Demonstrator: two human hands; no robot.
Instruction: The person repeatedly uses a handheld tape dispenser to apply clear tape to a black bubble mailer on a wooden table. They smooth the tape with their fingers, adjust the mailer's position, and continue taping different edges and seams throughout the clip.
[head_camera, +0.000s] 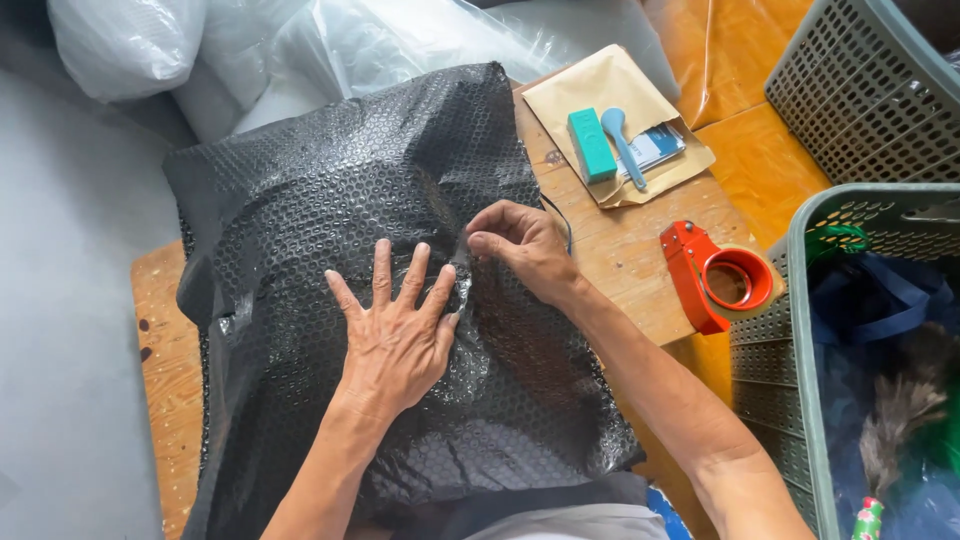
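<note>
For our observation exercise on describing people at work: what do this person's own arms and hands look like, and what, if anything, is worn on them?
Both arms are bare as far as the view shows: no sleeves, gloves, watch or bracelet. The left hand and right hand show no rings on the visible fingers. The forearms are lean, the hands veined with prominent knuckles, and the nails short and unpainted.

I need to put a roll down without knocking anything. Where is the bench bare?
Bare wood lies between the black bubble wrap, the brown envelope and the red tape dispenser. A strip shows left of the wrap. The right edge is crowded by the green baskets.
</note>
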